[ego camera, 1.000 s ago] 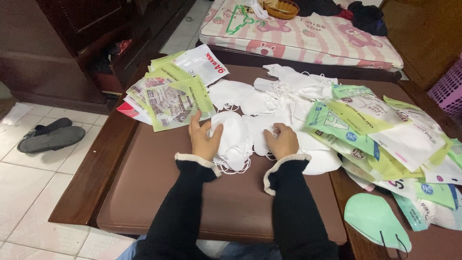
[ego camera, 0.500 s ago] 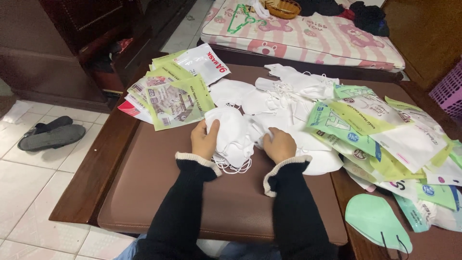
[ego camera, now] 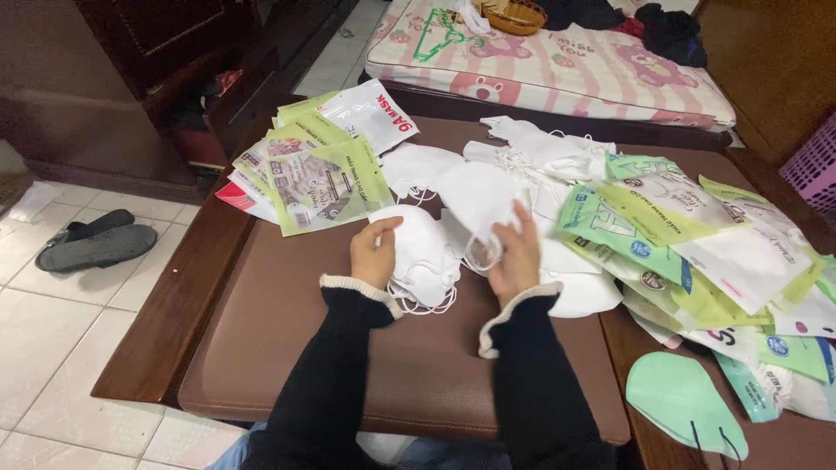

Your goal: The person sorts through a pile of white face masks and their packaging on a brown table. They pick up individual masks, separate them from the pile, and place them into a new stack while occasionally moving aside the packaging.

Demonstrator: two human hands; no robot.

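Right hand [ego camera: 515,259] lifts white mask [ego camera: 477,193]

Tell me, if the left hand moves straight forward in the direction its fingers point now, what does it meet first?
Probably the green and white packets. The left hand rests on the stack of white masks, fingers pointing up and slightly right; depth is uncertain.

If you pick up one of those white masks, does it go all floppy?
Probably yes. The white mask in the right hand looks thin and creased, so it would likely bend and droop. Its ear loops dangle loose, so they may snag. It seems very light, like those under the left hand.
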